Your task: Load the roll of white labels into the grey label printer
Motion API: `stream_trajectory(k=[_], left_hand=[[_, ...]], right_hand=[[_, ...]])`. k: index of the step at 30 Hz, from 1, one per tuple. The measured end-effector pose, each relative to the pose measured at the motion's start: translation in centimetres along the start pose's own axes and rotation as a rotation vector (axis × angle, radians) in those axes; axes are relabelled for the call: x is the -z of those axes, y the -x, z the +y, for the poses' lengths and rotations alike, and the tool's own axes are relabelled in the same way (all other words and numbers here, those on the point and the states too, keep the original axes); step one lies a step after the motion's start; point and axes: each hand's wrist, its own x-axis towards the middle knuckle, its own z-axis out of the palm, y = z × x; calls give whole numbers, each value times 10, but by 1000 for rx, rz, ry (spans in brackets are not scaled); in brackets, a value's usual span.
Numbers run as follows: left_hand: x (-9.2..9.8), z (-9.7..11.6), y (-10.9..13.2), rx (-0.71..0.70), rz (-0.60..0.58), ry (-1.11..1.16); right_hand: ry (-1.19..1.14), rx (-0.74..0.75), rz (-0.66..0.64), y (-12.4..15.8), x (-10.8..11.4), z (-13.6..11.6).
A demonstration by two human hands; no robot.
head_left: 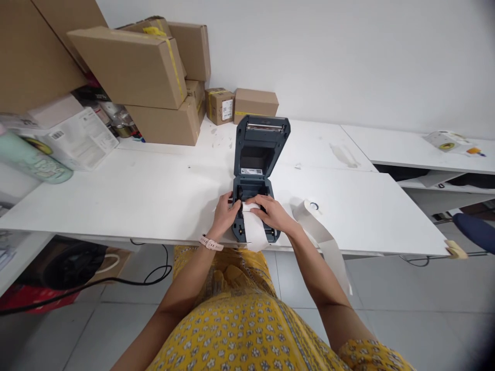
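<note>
A dark label printer [253, 181] stands on the white table with its lid [263, 135] raised. Inside its bay sits a white label roll [250, 207], and a loose strip [255, 232] hangs from it over the printer's front toward the table edge. My right hand [270, 212] is closed over the roll from the right, fingers on its top. At the printer's left side is my left hand [225, 212], its thumb reaching in to the roll's left end; its other fingers are partly hidden behind the printer's wall.
To the right lies another white label roll [305, 208], its unrolled strip [330, 252] hanging off the table's front edge. Cardboard boxes [135, 67] are stacked at the back left, near a green bottle [38, 154]. Black cables [154, 270] hang below the table.
</note>
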Motion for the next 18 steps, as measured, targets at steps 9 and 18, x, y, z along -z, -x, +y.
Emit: stream_trajectory(k=[9,18], left_hand=[[-2,-3,-1,7,11,40],[0,-2,0,8,-43,-15]], right_hand=[[-85,77,-75,6,0,3],[-96,119,-80,7,1,3]])
